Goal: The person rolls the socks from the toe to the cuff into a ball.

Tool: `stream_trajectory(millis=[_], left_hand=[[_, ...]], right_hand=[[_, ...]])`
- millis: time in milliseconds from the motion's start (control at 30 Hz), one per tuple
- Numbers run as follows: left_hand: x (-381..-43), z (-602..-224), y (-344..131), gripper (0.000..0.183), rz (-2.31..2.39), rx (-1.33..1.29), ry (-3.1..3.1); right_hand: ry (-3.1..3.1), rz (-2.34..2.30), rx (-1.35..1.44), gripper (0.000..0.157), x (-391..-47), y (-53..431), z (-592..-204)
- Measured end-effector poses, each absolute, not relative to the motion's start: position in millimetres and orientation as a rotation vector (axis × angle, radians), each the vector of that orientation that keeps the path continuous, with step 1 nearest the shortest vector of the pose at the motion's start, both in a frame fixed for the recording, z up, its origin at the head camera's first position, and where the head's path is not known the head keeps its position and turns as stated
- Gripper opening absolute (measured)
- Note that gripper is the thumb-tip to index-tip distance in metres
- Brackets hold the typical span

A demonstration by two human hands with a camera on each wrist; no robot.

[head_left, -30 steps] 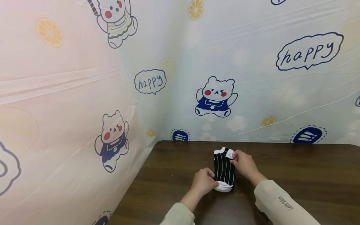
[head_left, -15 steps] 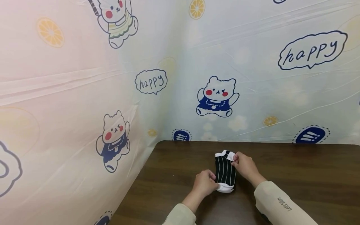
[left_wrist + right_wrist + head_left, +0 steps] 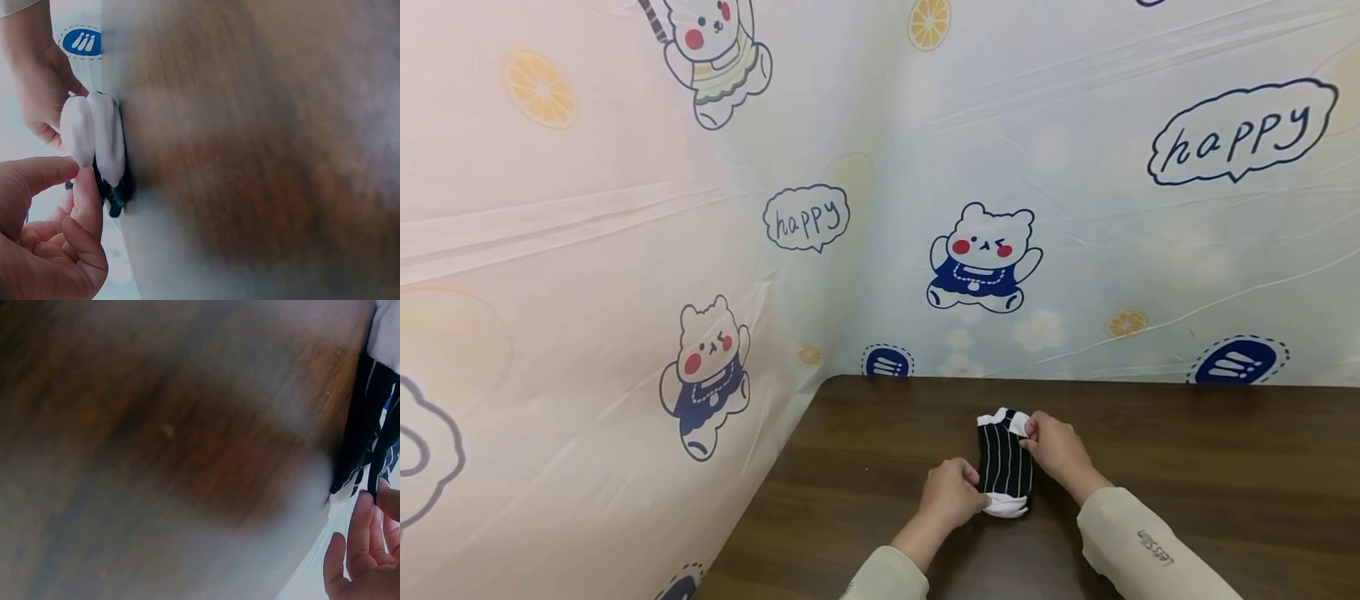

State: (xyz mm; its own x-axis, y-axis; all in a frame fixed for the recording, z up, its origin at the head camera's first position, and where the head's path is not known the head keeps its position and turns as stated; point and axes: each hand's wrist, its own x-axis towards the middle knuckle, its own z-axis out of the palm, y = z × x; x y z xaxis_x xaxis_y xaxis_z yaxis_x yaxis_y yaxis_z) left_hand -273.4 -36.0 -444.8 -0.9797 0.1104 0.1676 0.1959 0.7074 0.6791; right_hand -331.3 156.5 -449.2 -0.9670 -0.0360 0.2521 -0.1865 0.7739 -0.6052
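A pair of black socks [image 3: 1004, 460] with thin white stripes lies layered on the brown table, white ends pointing toward and away from me. My left hand [image 3: 950, 497] pinches the near white end at its left side. In the left wrist view two white sock ends [image 3: 79, 128] show one over the other, with thumb and forefinger of the left hand [image 3: 56, 234] meeting at the upper one. At the far right corner my right hand [image 3: 1062, 450] pinches the white-trimmed edge. The right wrist view has the fingertips of the right hand [image 3: 365, 550] on the striped fabric [image 3: 359, 434].
The dark wooden table [image 3: 1210, 467] reaches back to a pale printed curtain [image 3: 1075, 208] with bears, orange slices and "happy" bubbles. Another curtain side [image 3: 587, 350] hangs along the table's left edge.
Both hands and the socks have shifted slightly toward me over the table, the grips unchanged. The whole head view has also drifted a little, with the background moving right.
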Motion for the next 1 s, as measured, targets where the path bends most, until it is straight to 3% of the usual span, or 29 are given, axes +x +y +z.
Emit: stream_trajectory(millis=[833, 1000], left_hand=[[-274.2, -450.8, -35.5, 0.026, -1.052, -0.220, -2.826], [-273.7, -449.6, -36.2, 0.026, -1.112, -0.220, -2.817]], right_hand=[[-2.791, 0.874, 0.191, 0.018, -332.2, 160.1, -453.9], [-2.777, 0.882, 0.203, 0.012, -333.5, 161.7, -450.9]])
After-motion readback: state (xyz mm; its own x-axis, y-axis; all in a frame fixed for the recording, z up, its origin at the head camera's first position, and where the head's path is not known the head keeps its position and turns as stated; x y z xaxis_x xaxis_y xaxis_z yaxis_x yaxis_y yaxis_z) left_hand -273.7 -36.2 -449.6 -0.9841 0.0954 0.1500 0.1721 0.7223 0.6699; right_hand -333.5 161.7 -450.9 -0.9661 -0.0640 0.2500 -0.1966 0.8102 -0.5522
